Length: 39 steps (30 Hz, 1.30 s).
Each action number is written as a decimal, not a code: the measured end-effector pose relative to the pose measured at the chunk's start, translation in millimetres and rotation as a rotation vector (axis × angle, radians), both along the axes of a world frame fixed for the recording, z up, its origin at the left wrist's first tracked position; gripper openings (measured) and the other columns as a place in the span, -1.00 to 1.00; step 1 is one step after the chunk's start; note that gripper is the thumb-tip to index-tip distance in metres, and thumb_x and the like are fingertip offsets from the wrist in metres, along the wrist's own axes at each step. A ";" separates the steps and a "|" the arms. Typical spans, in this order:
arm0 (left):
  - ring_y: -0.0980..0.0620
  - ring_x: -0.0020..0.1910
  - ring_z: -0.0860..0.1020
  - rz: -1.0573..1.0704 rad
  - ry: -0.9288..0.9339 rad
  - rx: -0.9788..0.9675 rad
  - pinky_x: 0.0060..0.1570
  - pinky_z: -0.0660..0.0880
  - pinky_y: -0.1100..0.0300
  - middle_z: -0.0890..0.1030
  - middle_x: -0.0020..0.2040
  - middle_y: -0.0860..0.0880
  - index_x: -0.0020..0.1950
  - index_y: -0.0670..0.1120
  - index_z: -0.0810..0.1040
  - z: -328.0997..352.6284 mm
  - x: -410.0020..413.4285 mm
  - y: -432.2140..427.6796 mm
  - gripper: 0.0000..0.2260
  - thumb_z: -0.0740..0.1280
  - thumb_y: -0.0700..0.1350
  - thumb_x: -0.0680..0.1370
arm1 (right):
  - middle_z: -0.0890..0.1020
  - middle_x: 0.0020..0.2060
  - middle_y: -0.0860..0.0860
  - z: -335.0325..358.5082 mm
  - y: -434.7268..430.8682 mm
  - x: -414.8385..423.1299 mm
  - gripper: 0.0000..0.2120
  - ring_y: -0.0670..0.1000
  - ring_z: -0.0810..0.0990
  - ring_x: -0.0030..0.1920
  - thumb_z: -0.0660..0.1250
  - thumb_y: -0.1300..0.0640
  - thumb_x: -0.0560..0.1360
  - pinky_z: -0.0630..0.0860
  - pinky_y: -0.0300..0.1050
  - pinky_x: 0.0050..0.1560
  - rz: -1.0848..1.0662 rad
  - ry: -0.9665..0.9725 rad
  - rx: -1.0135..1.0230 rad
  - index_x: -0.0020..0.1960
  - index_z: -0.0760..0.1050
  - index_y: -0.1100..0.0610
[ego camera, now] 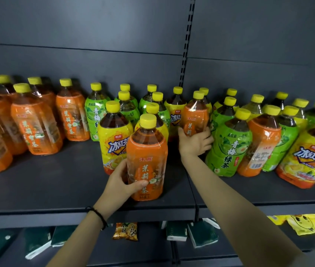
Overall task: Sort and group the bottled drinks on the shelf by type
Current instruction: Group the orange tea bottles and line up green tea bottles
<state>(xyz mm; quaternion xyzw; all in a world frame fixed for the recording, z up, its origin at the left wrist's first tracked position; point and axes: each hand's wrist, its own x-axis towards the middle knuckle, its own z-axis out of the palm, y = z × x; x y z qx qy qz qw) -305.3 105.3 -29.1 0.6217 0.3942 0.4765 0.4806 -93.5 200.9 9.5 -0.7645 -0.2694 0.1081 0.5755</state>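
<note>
Because the job is to gather drinks by kind, the dark shelf point(60, 182) that runs across the middle of the frame reads as half sorted: at the far left stands a block of orange-labelled bottles point(35, 124) already packed together, while from the centre out to the right edge the green-labelled bottles point(229, 143), yellow-labelled bottles point(306, 158) and stray orange ones stand mixed. A bare stretch of shelf lies between the orange block and the hands, which looks like the gap left for the strays to travel across. Just left of centre, near the front lip of the shelf, the left hand point(122, 182) wraps an orange bottle point(147, 160) low on its label, thumb across the front and fingers behind, the bottle upright with its base seemingly on the shelf; a low hold like this suits sliding or lifting a full, heavy bottle without tipping it. Right of centre and deeper in, the right hand point(195, 141) closes round the lower body of a second orange bottle point(195, 118), which is wedged between a yellow one and the green cluster, so the reach goes in from below and in front. Both bottles, by my judgement, are bound for the orange block at the left. On the left wrist sits a thin dark band point(99, 214). Below the shelf, small packets point(125, 231) lie on a lower level.
</note>
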 end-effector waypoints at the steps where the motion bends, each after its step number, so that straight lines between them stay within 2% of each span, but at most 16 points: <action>1: 0.23 0.05 0.59 0.001 0.000 0.001 -0.11 0.52 0.39 0.62 0.06 0.13 0.17 0.09 0.46 -0.3 -0.1 -0.4 -0.21 0.53 0.37 0.04 | 0.27 0.35 0.20 -2.8 -0.9 -1.3 -0.16 0.25 0.26 0.34 0.52 -0.07 0.30 0.21 0.08 0.32 -0.018 -0.019 0.020 0.40 0.19 0.20; 3: 0.23 0.06 0.59 0.001 -0.001 0.001 -0.11 0.52 0.39 0.62 0.08 0.11 0.19 0.09 0.45 -1.4 -0.2 -0.4 -0.21 0.53 0.36 0.05 | 0.33 0.27 0.22 -10.9 -4.1 -5.6 -0.29 0.23 0.33 0.26 0.54 -0.03 0.29 0.28 0.05 0.23 0.010 -0.088 0.079 0.26 0.28 0.23; 5: 0.22 0.06 0.59 0.002 -0.002 -0.001 -0.10 0.52 0.38 0.62 0.09 0.10 0.19 0.08 0.46 -2.2 -0.6 -0.8 -0.21 0.53 0.36 0.05 | 0.36 0.21 0.21 -18.7 -5.2 -9.0 -0.33 0.20 0.41 0.17 0.55 0.02 0.29 0.38 0.05 0.15 0.081 -0.107 0.166 0.20 0.26 0.26; 7: 0.21 0.07 0.59 0.001 0.000 -0.005 -0.10 0.52 0.37 0.62 0.10 0.09 0.19 0.08 0.46 -2.6 -0.8 -0.8 -0.21 0.53 0.36 0.05 | 0.41 0.19 0.19 -19.2 -4.7 -7.1 -0.28 0.18 0.49 0.13 0.55 0.04 0.31 0.47 0.06 0.12 0.120 -0.044 0.227 0.24 0.18 0.24; 10: 0.20 0.07 0.60 0.003 -0.008 -0.013 -0.10 0.52 0.37 0.62 0.11 0.09 0.21 0.06 0.46 -2.4 -0.9 -1.3 -0.20 0.54 0.34 0.06 | 0.47 0.24 0.20 -16.4 -3.7 3.6 -0.18 0.17 0.52 0.19 0.54 0.06 0.33 0.49 0.01 0.14 0.177 0.031 0.253 0.38 0.10 0.17; 12: 0.19 0.07 0.60 0.003 -0.012 -0.010 -0.09 0.52 0.36 0.62 0.10 0.09 0.21 0.05 0.46 -2.7 -0.3 -1.6 -0.21 0.54 0.34 0.07 | 0.44 0.29 0.20 -18.9 -8.2 8.0 -0.16 0.17 0.48 0.26 0.53 0.08 0.35 0.45 0.00 0.20 0.218 -0.028 0.258 0.42 0.09 0.17; 16: 0.15 0.11 0.59 -0.001 -0.021 -0.022 -0.05 0.54 0.31 0.63 0.12 0.12 0.23 0.09 0.46 -4.5 -1.1 -4.1 -0.23 0.54 0.32 0.10 | 0.37 0.34 0.19 -33.6 -34.4 7.5 -0.15 0.17 0.39 0.34 0.50 0.02 0.37 0.42 0.16 0.30 0.291 -0.133 0.284 0.44 0.06 0.18; 19: 0.14 0.17 0.56 0.011 -0.017 -0.016 0.05 0.56 0.22 0.58 0.19 0.12 0.31 0.11 0.42 -5.6 -2.0 -7.1 -0.21 0.54 0.30 0.15 | 0.36 0.35 0.12 -36.7 -66.4 16.6 -0.18 0.05 0.39 0.34 0.49 0.04 0.38 0.42 0.01 0.31 0.460 -0.107 0.296 0.45 0.05 0.08; 23: 0.19 0.21 0.51 0.057 -0.057 0.028 0.03 0.55 0.24 0.52 0.23 0.20 0.34 0.22 0.32 -3.4 4.7 -13.6 -0.21 0.54 0.23 0.18 | 0.45 0.22 -0.02 -33.9 -107.0 23.4 -0.23 -0.10 0.48 0.18 0.49 0.19 0.38 0.41 -0.22 0.12 0.568 -0.069 0.312 0.40 0.09 0.02; 26: 0.27 0.16 0.51 0.122 -0.071 0.054 -0.03 0.55 0.30 0.49 0.24 0.17 0.31 0.27 0.28 2.8 17.0 -18.0 -0.21 0.55 0.18 0.16 | 0.41 0.13 -0.21 -35.5 -127.3 19.5 -0.25 -0.38 0.46 0.08 0.46 0.28 0.41 0.40 -0.39 0.04 0.636 -0.044 0.330 0.38 0.06 -0.01; 28: 0.30 0.14 0.51 0.164 -0.075 0.074 -0.06 0.54 0.35 0.49 0.23 0.17 0.30 0.25 0.28 6.5 22.9 -19.2 -0.22 0.54 0.16 0.16 | 0.37 0.15 -0.27 -35.0 -136.0 16.2 -0.24 -0.42 0.45 0.10 0.49 0.19 0.38 0.44 -0.41 0.02 0.677 -0.035 0.330 0.36 0.07 -0.08; 30: 0.26 0.15 0.52 0.184 -0.075 0.088 -0.04 0.54 0.34 0.50 0.23 0.15 0.30 0.22 0.29 8.5 23.8 -19.7 -0.21 0.55 0.16 0.14 | 0.40 0.15 -0.28 -28.5 -142.1 12.0 -0.22 -0.33 0.46 0.12 0.53 0.10 0.31 0.47 -0.31 0.05 0.692 -0.006 0.324 0.34 0.11 -0.12; 32: 0.17 0.17 0.53 0.192 -0.077 0.082 0.05 0.56 0.21 0.51 0.22 0.11 0.29 0.19 0.30 8.2 19.7 -20.5 -0.19 0.57 0.15 0.12 | 0.40 0.13 -0.30 -22.7 -148.0 6.1 -0.19 -0.29 0.45 0.13 0.54 -0.01 0.24 0.48 -0.24 0.07 0.693 0.005 0.319 0.34 0.15 -0.11; 35: 0.09 0.16 0.56 0.217 -0.068 0.068 0.10 0.56 0.04 0.55 0.20 0.07 0.31 0.14 0.32 6.7 5.0 -25.9 -0.17 0.60 0.14 0.11 | 0.39 0.10 -0.34 -19.4 -160.2 -9.6 -0.17 -0.34 0.46 0.07 0.50 -0.12 0.16 0.44 -0.28 0.01 0.703 0.010 0.321 0.32 0.17 -0.14; 39: 0.13 0.11 0.59 0.273 -0.061 0.083 -0.01 0.58 0.16 0.58 0.15 0.09 0.28 0.16 0.34 6.8 -35.4 -36.0 -0.19 0.61 0.12 0.11 | 0.42 0.09 -0.36 -23.1 -170.7 -45.4 -0.17 -0.43 0.48 0.03 0.57 -0.20 0.15 0.43 -0.33 -0.05 0.747 -0.018 0.334 0.27 0.16 -0.23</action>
